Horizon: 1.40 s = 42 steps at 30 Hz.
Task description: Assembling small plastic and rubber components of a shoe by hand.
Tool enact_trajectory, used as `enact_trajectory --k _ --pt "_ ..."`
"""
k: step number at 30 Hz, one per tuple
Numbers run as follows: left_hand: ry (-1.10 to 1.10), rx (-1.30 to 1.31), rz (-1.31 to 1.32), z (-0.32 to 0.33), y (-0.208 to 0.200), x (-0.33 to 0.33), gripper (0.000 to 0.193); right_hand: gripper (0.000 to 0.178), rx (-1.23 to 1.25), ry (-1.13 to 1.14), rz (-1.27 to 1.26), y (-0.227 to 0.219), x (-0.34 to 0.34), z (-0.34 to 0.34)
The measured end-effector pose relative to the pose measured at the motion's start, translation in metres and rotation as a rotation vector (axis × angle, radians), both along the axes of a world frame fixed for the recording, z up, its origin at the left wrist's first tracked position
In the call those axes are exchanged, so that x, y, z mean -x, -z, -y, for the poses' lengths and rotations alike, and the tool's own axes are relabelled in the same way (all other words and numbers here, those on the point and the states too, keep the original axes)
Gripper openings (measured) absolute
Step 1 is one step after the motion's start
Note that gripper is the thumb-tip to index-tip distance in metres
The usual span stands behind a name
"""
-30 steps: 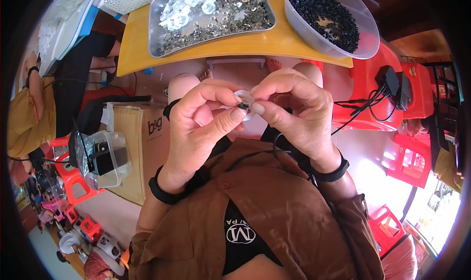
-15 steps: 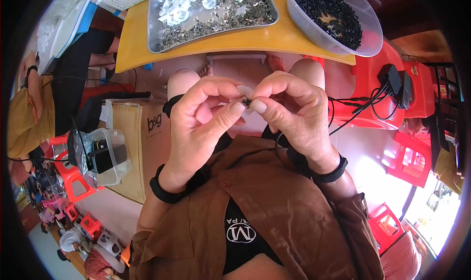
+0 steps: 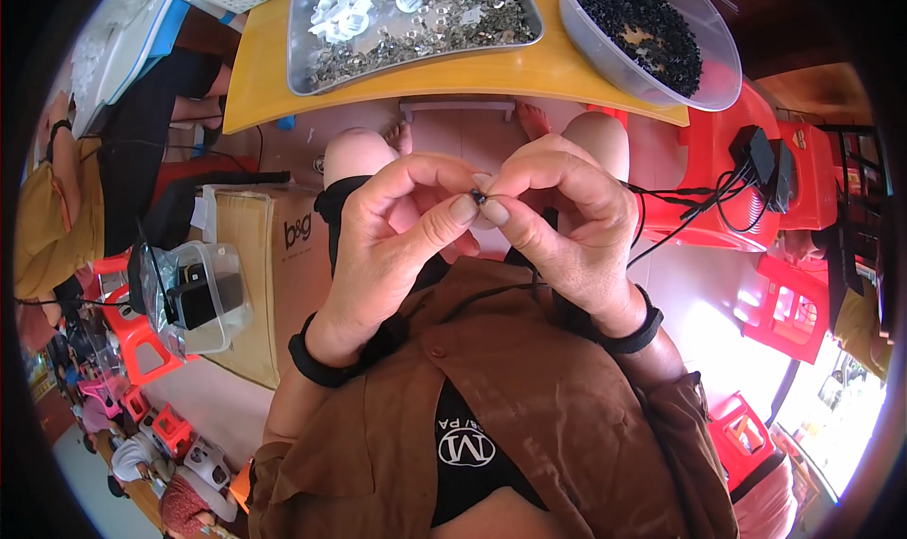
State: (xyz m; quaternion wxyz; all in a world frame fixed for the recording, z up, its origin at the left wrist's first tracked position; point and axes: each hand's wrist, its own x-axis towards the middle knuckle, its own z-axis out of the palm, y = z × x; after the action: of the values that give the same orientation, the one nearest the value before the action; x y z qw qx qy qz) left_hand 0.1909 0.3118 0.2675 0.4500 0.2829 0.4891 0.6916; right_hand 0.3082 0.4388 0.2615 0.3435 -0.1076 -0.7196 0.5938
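Note:
My left hand (image 3: pixel 392 232) and my right hand (image 3: pixel 576 222) meet in front of my body, above my lap. Thumb and fingers of each are closed in a pinch on one tiny black part (image 3: pixel 479 198). The fingertips cover most of it, and its exact kind is too small to make out. Beyond the hands, a metal tray (image 3: pixel 296 71) on the yellow table (image 3: pixel 253 90) carries small metal pieces (image 3: pixel 425 50) and translucent white plastic pieces (image 3: pixel 351 12). To its right, a clear plastic bowl (image 3: pixel 723 71) contains many small black parts (image 3: pixel 605 5).
A cardboard box (image 3: pixel 250 303) stands at my left, beside a clear plastic container (image 3: pixel 227 284) with black devices. Red stools (image 3: pixel 784 303) and black cables (image 3: pixel 704 194) are at my right. Another person's arm (image 3: pixel 61 152) shows at the left; more people sit farther back.
A pale translucent piece that showed behind my fingertips is now mostly hidden. The fingers have drawn slightly closer around the black part; both hands stay in nearly the same place.

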Motion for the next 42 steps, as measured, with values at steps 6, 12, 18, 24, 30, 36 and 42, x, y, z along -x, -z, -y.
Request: enact_trajectory --k 6,12,18,24,30,36,42 --pt "-0.009 -0.052 0.024 0.002 0.001 0.000 0.013 0.016 -0.153 0.044 0.012 -0.008 -0.001 0.001" --pt "-0.030 -0.061 -0.068 0.002 0.003 0.003 0.012 0.018 -0.267 0.020 0.139 -0.018 -0.003 0.000" --pt "-0.044 -0.090 -0.172 0.003 0.004 0.002 0.010 0.016 -0.124 -0.031 0.186 -0.015 -0.006 -0.002" --pt "-0.039 -0.060 -0.059 0.004 0.004 -0.001 0.016 0.012 -0.064 0.015 0.151 -0.013 -0.005 0.003" --pt "-0.122 -0.072 0.009 0.006 0.003 0.002 0.035 0.007 0.154 0.080 0.250 -0.022 -0.010 0.002" --pt "-0.092 -0.128 0.004 0.006 0.006 0.004 0.039 0.010 -0.035 0.047 0.111 -0.016 -0.010 -0.001" --pt "-0.077 -0.085 -0.058 0.006 0.002 0.000 0.036 0.012 -0.194 0.123 0.120 -0.018 -0.006 0.000"
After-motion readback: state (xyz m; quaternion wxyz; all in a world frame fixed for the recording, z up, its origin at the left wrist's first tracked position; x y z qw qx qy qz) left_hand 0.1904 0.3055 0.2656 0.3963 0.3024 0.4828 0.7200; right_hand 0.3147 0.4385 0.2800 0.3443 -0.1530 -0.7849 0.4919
